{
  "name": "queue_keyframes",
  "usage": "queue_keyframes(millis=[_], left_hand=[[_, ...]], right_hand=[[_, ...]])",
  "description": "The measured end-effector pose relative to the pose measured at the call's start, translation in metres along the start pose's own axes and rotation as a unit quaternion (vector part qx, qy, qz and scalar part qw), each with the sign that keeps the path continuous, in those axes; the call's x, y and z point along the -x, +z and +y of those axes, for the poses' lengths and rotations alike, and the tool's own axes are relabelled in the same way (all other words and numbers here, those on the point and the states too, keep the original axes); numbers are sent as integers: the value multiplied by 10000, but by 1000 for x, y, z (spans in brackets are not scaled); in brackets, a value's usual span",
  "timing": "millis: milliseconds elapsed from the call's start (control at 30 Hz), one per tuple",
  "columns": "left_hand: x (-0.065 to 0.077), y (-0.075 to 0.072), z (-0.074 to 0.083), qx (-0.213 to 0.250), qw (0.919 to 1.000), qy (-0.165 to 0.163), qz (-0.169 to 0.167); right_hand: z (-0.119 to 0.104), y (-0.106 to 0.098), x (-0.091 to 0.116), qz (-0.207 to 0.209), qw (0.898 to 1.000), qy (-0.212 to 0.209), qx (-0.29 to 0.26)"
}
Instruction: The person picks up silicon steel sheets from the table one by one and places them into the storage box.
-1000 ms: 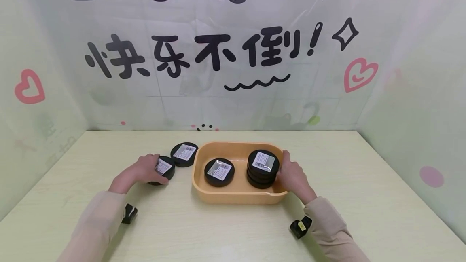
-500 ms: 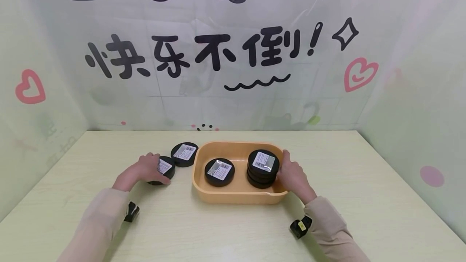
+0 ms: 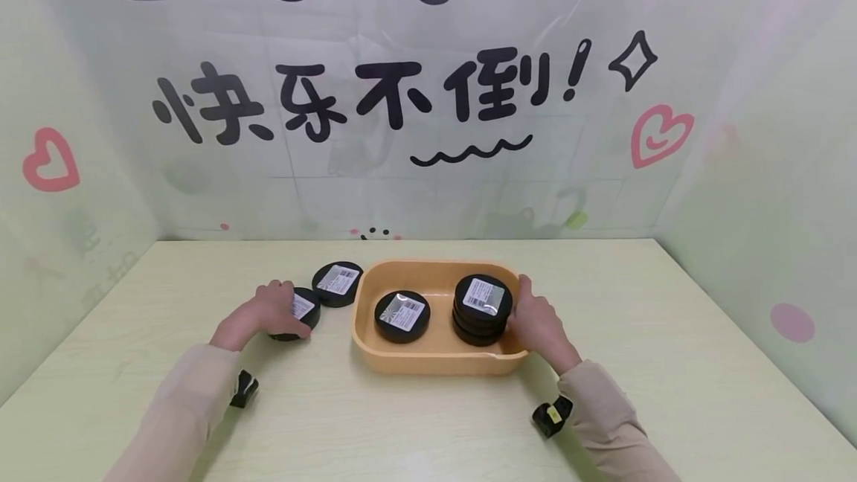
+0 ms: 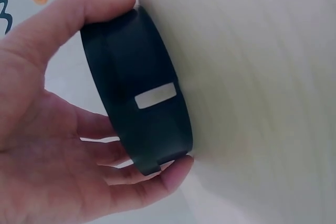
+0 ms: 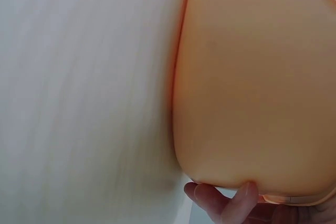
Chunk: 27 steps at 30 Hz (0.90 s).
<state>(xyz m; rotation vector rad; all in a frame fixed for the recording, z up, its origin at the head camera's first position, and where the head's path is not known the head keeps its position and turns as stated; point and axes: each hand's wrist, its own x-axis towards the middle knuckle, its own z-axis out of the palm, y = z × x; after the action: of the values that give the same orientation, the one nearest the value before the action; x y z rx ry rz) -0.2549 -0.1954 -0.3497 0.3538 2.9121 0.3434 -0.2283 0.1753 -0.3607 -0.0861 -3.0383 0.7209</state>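
My left hand [image 3: 271, 312] grips a flat round black case [image 4: 139, 77] by its rim, thumb on one side and fingers on the other. The case sits low at the tabletop, its white-and-silver label partly covered by the hand in the head view, and a slot shows in its side wall. Another such case [image 3: 337, 283] lies just behind it, close to the tray. At the right end of the orange tray [image 3: 428, 365], my right hand [image 3: 541, 326] holds the end wall. In the tray are a single black case [image 3: 402, 316] at left and a stack of black cases [image 3: 482, 309] at right.
The pale wooden table [image 3: 402, 430] runs back to a printed wall sheet [image 3: 375, 192] with black lettering, with side panels at left and right. Small black devices [image 3: 552, 416] are worn at both wrists.
The left forearm has shifted slightly inward while the left hand stays on the black case. The tray and right hand have hardly moved; the head view has shifted slightly.
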Motion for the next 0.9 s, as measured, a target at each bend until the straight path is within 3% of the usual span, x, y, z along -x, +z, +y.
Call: queue_keyframes(millis=[267,600,733,900], left_hand=[[4,-3,0,87,9996,-213,-171],[11,-11,0,271,9986,-239,-377],[12,-12,0,404,9987,-194,-231],[14,-14,4,314,9993,7,201]], right_hand=[[-1,-1,1,12,10000,-24,26],[-2,-2,1,16,10000,4,47],[-1,-2,1,25,10000,-8,36],[-1,-1,1,23,10000,-14,55]])
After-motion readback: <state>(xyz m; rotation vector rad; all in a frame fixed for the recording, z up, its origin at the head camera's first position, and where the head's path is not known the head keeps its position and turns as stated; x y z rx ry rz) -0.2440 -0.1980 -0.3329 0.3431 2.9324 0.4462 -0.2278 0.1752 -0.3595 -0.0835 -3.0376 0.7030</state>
